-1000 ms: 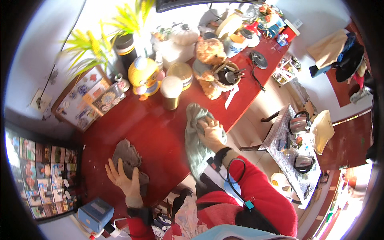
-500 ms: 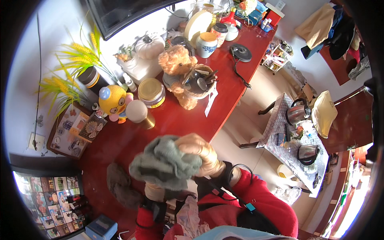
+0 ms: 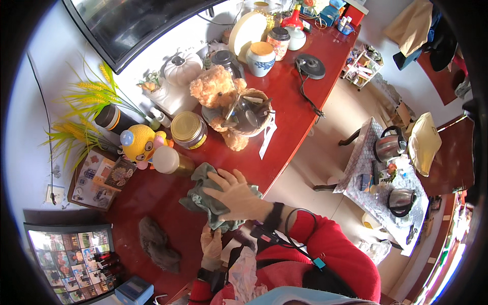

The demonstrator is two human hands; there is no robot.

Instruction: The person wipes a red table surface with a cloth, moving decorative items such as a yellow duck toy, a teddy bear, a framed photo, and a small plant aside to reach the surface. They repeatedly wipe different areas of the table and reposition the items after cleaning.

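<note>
A crumpled grey-green cloth (image 3: 201,195) lies over the red tabletop near its front edge. My right hand (image 3: 239,197) rests on top of it, palm down, its fingers spread. Below the cloth, my left hand (image 3: 211,249) is closed at the near edge, its fingertips gripping the fabric. A second cloth, dark grey and bunched up (image 3: 158,245), sits on the table to the left of my left hand. Just beyond the grey-green cloth stands a jar with a pale lid (image 3: 166,160).
Behind stand a yellow duck toy (image 3: 140,145), a gold-lidded jar (image 3: 188,130), a teddy bear with a basket (image 3: 216,86) and a blue-and-white jar (image 3: 261,60). A blue box (image 3: 134,291) is at lower left. Kettles (image 3: 390,145) stand on a side table (image 3: 351,178).
The grey-green cloth has come down onto the table and spread out somewhat. My right hand has opened from gripping it to lying flat. The view has shifted slightly.
</note>
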